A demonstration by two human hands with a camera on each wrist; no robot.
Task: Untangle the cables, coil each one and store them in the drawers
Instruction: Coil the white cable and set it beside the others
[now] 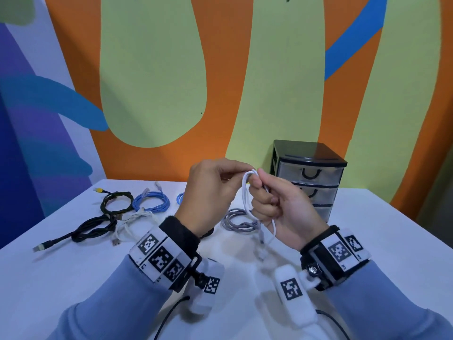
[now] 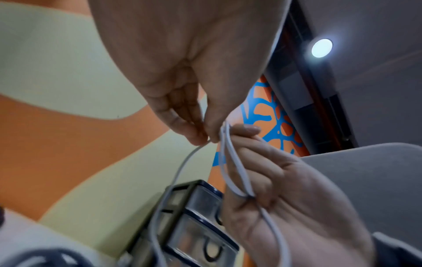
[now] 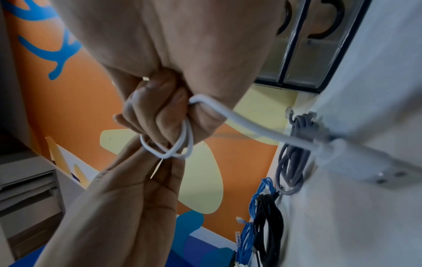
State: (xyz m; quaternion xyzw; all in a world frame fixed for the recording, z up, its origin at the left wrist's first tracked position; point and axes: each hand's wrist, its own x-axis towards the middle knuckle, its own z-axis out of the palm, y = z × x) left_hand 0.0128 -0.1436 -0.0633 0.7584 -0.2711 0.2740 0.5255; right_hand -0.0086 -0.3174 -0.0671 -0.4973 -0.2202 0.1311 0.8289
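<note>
Both hands are working above the middle of the white table (image 1: 367, 241), in front of the drawer unit (image 1: 309, 177), which is standing at the far right with its 3 drawers all pushed in. The right hand (image 1: 282, 207) is curling its fingers around a bundle of loops of the white cable (image 1: 246, 192), thumb pressing on top. The left hand (image 1: 210, 190) is pinching the top of the same loops between thumb and fingertips, just touching the right thumb. The cable's loose tail is hanging down from the right fist, its USB plug (image 3: 374, 168) dangling near the tabletop.

The cable is looking thin, light and limp, with a smooth jacket, so the loops are likely to spring open or slip if the grip relaxes. The best hold is probably across the whole bundle, with the free tail fed from near the plug.

Other cables are lying on the table: a gray coil (image 1: 239, 220) just beyond the hands, a blue coil (image 1: 152, 200), a black coil (image 1: 116, 201), and further black and white ones at the near left, still touching each other.
</note>
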